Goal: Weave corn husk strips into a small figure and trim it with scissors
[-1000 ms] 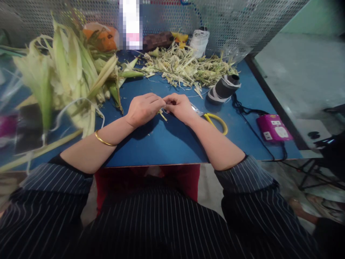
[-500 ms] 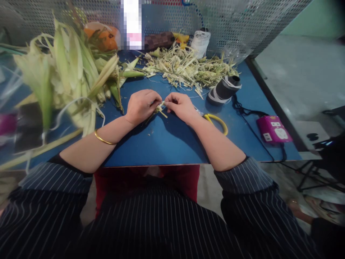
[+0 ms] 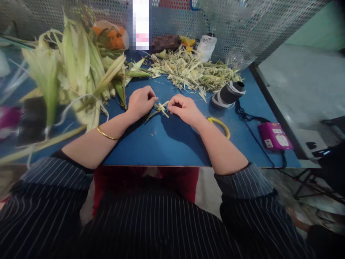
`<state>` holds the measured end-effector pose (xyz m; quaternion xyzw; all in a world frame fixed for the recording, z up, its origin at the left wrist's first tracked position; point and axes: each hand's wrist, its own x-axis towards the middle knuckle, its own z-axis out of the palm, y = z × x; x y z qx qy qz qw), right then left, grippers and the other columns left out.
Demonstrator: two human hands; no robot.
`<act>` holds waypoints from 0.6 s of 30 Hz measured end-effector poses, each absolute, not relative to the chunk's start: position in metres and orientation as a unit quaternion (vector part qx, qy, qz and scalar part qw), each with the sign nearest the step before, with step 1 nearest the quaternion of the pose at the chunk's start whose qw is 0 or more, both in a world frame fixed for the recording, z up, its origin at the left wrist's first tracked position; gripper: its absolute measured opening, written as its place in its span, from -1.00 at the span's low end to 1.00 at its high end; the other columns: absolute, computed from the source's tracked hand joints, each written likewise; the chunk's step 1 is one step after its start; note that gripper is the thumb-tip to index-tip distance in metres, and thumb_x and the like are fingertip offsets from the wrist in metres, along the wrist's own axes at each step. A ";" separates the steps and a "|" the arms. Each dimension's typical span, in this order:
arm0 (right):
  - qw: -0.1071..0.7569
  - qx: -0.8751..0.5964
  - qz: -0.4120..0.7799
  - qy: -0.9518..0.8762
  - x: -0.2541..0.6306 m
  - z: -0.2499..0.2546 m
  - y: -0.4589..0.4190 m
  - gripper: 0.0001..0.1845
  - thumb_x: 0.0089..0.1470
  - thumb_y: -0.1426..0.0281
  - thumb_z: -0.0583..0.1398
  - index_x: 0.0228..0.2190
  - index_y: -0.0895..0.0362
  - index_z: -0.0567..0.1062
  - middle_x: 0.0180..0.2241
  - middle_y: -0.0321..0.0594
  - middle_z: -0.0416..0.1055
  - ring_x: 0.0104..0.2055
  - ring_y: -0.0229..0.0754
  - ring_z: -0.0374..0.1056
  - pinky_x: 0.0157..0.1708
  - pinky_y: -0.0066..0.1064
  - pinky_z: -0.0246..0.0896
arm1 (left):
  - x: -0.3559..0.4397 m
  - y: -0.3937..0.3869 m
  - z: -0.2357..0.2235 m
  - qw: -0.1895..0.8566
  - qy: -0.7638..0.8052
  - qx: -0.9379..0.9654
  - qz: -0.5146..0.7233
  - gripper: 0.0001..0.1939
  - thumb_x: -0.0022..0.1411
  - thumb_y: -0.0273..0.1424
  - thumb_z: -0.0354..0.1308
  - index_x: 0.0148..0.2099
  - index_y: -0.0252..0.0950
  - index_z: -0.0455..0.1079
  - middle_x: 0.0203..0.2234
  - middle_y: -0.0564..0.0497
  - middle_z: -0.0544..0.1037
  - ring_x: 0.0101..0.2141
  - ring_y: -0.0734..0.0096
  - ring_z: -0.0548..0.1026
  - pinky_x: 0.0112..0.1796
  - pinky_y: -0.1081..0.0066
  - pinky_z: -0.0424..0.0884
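Observation:
A small piece of knotted corn-husk strips (image 3: pixel 161 108) lies low over the blue table between my hands, its thin darker stems trailing to the left. My left hand (image 3: pixel 142 102) is pinched at the fingertips just above and left of it; what those fingers hold is too small to make out. To the right, my right hand (image 3: pixel 183 108) is closed with thumb and forefinger together on a fine white thread (image 3: pixel 166 105) that runs to the husk piece. Yellow-handled scissors (image 3: pixel 221 126) lie partly hidden beneath my right wrist.
Large corn husks (image 3: pixel 78 61) are heaped at the left. Shredded husk scraps (image 3: pixel 188 68) spread along the back, beside a white-wrapped spool (image 3: pixel 207 47). At the right are a black cone of white thread (image 3: pixel 228 95) and a magenta box (image 3: pixel 275 136) with black cords. A perforated metal panel (image 3: pixel 172 21) stands behind.
My hands have drawn apart, so the husk piece between them shows more fully. The whole view has shifted slightly, with the table items appearing farther right.

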<state>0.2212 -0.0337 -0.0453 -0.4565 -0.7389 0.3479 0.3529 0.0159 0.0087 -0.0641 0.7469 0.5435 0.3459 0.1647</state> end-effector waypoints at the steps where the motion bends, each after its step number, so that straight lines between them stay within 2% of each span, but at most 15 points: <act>1: 0.375 -0.443 0.347 -0.737 0.220 -0.044 -0.035 -0.91 -0.03 0.48 0.19 -0.54 0.13 0.38 -0.34 -0.23 0.43 -0.30 -0.24 0.32 -0.24 -0.34 0.19 | 0.017 0.008 -0.064 0.170 0.538 0.750 0.345 -0.90 0.08 -0.38 0.22 -0.43 -0.26 0.38 -0.49 0.00 0.50 -0.43 0.35 0.36 -0.30 0.31 0.23; 4: 0.409 -0.399 0.409 -0.711 0.217 -0.042 -0.038 -0.87 0.01 0.45 0.19 -0.53 0.12 0.34 -0.29 -0.19 0.47 -0.26 -0.25 0.36 -0.26 -0.37 0.22 | 0.020 0.005 -0.063 0.209 0.523 0.745 0.357 -0.90 0.05 -0.40 0.23 -0.46 -0.29 0.40 -0.50 0.01 0.52 -0.43 0.38 0.39 -0.32 0.34 0.25; 8: 0.397 -0.378 0.522 -0.654 0.215 -0.043 -0.040 -0.87 0.14 0.40 0.15 -0.44 0.09 0.29 -0.40 -0.29 0.46 -0.51 -0.36 0.31 -0.46 -0.44 0.21 | 0.020 0.004 -0.058 0.372 0.468 0.688 0.412 -0.85 0.03 -0.38 0.29 -0.47 -0.32 0.39 -0.48 0.00 0.56 -0.39 0.40 0.47 -0.29 0.38 0.32; 13: 0.402 -0.387 0.513 -0.652 0.214 -0.047 -0.036 -0.84 0.14 0.49 0.10 -0.46 0.07 0.26 -0.57 -0.41 0.34 -0.57 -0.38 0.27 -0.50 -0.47 0.20 | 0.016 0.002 -0.047 0.557 0.364 0.635 0.394 -0.78 0.06 -0.36 0.33 -0.43 -0.33 0.33 -0.44 -0.05 0.60 -0.42 0.47 0.51 -0.32 0.43 0.36; 15: 0.389 -0.391 0.502 -0.666 0.214 -0.047 -0.036 -0.84 0.14 0.50 0.09 -0.47 0.08 0.26 -0.57 -0.41 0.33 -0.58 -0.38 0.27 -0.50 -0.46 0.18 | 0.017 0.001 -0.047 0.579 0.347 0.640 0.368 -0.78 0.09 -0.36 0.32 -0.42 -0.33 0.33 -0.47 -0.05 0.59 -0.47 0.52 0.47 -0.36 0.45 0.34; 18: 0.367 -0.400 0.476 -0.692 0.213 -0.047 -0.037 -0.85 0.13 0.51 0.08 -0.46 0.07 0.26 -0.61 -0.43 0.30 -0.59 -0.35 0.23 -0.49 -0.42 0.13 | 0.019 0.001 -0.050 0.560 0.350 0.665 0.348 -0.80 0.11 -0.37 0.30 -0.41 -0.33 0.34 -0.52 -0.01 0.56 -0.49 0.53 0.44 -0.39 0.46 0.31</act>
